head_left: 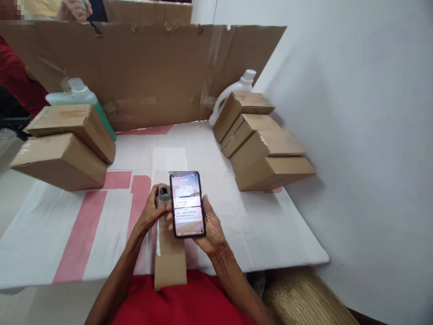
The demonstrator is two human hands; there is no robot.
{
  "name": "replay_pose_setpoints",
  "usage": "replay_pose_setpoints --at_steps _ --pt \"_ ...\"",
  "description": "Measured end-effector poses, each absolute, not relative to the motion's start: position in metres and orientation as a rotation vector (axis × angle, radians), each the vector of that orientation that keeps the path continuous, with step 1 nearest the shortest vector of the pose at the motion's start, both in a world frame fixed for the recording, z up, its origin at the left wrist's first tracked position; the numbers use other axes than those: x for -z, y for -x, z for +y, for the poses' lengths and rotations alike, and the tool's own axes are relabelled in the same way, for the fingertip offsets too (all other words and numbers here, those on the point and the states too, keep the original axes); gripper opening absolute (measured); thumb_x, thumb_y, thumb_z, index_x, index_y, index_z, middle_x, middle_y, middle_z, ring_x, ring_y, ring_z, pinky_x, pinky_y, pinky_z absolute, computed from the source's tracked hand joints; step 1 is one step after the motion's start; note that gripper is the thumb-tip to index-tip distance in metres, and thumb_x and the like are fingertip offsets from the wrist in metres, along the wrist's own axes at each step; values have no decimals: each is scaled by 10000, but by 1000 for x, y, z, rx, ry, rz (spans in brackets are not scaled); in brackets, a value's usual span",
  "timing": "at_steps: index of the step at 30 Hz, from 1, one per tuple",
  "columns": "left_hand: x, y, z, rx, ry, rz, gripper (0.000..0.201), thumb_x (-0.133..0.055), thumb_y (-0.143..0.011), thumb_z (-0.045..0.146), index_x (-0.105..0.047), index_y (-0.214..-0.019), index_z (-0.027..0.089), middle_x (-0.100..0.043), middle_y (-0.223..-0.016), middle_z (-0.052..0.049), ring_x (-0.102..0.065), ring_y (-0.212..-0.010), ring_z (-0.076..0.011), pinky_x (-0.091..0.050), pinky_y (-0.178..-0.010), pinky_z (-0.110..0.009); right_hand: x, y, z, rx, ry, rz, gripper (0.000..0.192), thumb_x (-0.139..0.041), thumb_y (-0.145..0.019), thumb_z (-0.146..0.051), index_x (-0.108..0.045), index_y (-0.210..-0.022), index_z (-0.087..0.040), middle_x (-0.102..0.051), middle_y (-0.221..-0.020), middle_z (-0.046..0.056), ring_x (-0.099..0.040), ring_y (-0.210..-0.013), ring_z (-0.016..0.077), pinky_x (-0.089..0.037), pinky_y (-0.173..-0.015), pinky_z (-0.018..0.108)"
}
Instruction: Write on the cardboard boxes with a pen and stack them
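Observation:
My right hand (214, 229) grips a black-edged smartphone (187, 207) upright, its lit screen facing me and showing 2:38. My left hand (153, 208) is closed around a small greyish round object with a dark square centre (164, 193), just left of the phone. What exactly that object is, I cannot make out. Beneath both hands a narrow cardboard box (171, 271) points toward me, its near end against my red shirt. The phone and my hands cover part of the box.
Cardboard boxes (64, 155) stand at the left beside a green liquid jug (96, 108). Several more boxes (267, 149) line the right, before a white jug (225, 97). A cardboard panel (158, 76) closes the back of the white table (206, 151). Another person's hand (74, 9) shows behind it.

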State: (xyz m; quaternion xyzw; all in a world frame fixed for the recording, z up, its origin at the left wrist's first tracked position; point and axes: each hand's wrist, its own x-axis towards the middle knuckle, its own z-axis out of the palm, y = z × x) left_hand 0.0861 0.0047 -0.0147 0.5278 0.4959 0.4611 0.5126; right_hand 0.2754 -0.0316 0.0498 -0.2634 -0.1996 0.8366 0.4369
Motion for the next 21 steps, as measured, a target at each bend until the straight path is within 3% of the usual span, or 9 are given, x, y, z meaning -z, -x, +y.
replay_pose_setpoints --at_steps 6,9,12,16,18,21 --pt "17 -78 6 -1078 -1266 1161 636 -775 -790 524 -538 -1294 218 -638 -1193 -75 -623 -1138 -293 -489 -1007 -391 -11 -342 -15 -1651 1141 -595 695 -624 -846 -818 -741 -1063 -169 -793 -982 115 -751 -962 283 -606 -896 450" --pt "17 -79 5 -1064 -1265 1166 645 -763 -796 520 -536 -1319 219 -637 -1218 -79 -616 -1169 -301 -486 -1021 -395 16 -362 -12 -1294 1458 -857 679 -603 -833 -824 -737 -940 -167 -770 -922 88 -716 -941 263 -569 -903 397" --pt "18 -81 4 -1075 -1254 1165 688 -758 -791 532 -525 -1354 212 -641 -1253 -89 -623 -1179 -307 -488 -1043 -419 41 -367 -13 -1044 1657 -1023 671 -508 -852 -823 -687 -805 -178 -714 -815 55 -647 -826 231 -529 -796 349" --pt "25 -83 2 -1134 -1208 1168 817 -770 -774 562 -479 -1450 207 -603 -1399 -128 -589 -1302 -343 -460 -1124 -471 61 -364 -18 -880 1806 -1100 559 -492 -876 -726 -565 -662 -215 -526 -606 -20 -470 -635 173 -399 -650 307" --pt "30 -85 1 -1186 -1179 1186 846 -778 -776 572 -468 -1476 212 -563 -1478 -141 -547 -1380 -355 -431 -1169 -487 66 -363 -21 -782 1877 -1145 508 -483 -882 -675 -574 -684 -216 -498 -594 -24 -440 -617 175 -363 -650 313" --pt "39 -88 -5 -1309 -1102 1258 851 -739 -809 644 -470 -1489 209 -524 -1538 -157 -493 -1453 -358 -394 -1213 -499 68 -362 -23 -644 1951 -1209 478 -457 -882 -616 -662 -822 -189 -614 -725 47 -525 -713 224 -393 -733 346"
